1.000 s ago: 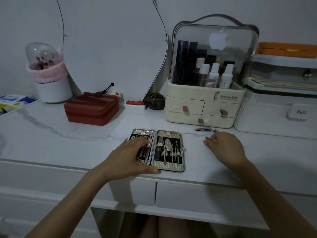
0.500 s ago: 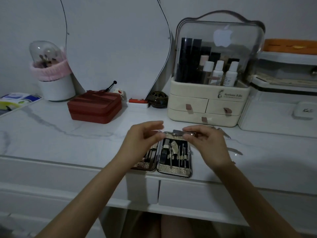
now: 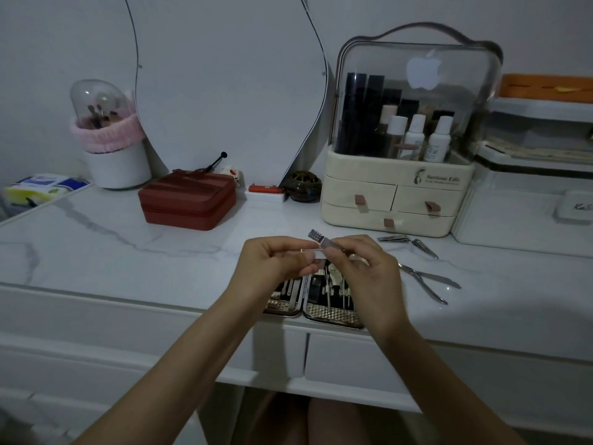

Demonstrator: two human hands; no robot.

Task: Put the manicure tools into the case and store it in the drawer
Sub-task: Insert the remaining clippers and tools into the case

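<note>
White marble vanity top (image 3: 96, 252) bears open manicure case (image 3: 316, 303), nippers (image 3: 426, 279), red box (image 3: 187, 203).

The left hand (image 3: 272, 263) and right hand (image 3: 369, 274) are covering the upper half of the open manicure case (image 3: 316, 303), hiding most tools inside. The small tool (image 3: 321, 240) pinched between them is showing only one end; its type is staying unclear.

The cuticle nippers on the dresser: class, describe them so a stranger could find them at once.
Start at the cream organiser with its clear domed lid, then drop to the marble top in front of it. Right of the open manicure case lie the cuticle nippers. Unlike the nail clippers behind them, they have two long handles splayed apart.
</note>
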